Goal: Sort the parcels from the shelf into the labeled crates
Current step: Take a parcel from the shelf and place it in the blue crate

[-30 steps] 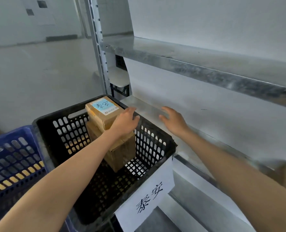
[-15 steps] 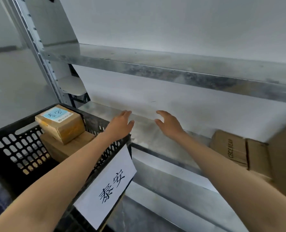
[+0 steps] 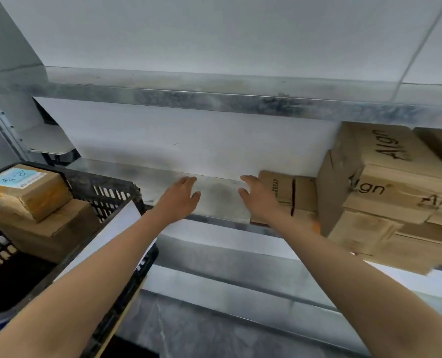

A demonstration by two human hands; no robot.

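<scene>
Both hands reach forward over the galvanised metal shelf [image 3: 214,195] in the middle of the frame, and both are released, fingers loosely spread and grasping nothing. The left hand [image 3: 180,200] hovers palm down above a bare stretch of the shelf board. The right hand [image 3: 258,200] lies just beside the left end of a small cardboard parcel [image 3: 292,192] printed with dark lettering; whether its fingers touch that parcel cannot be told. To the right of the small parcel, at the right edge of the frame, larger cartons marked "Align" [image 3: 385,182] are stacked on a flatter brown carton [image 3: 395,236], which juts out past the shelf's front edge. At the lower left stands a black perforated crate [image 3: 116,187] with a white paper sign [image 3: 116,233] hung on its near wall, the writing turned out of sight. Inside the crate a parcel with a blue label [image 3: 26,189] rests on top of a plain brown parcel [image 3: 54,228]. An upper shelf board [image 3: 214,99] crosses the frame above the hands, with a white wall [image 3: 189,140] behind
</scene>
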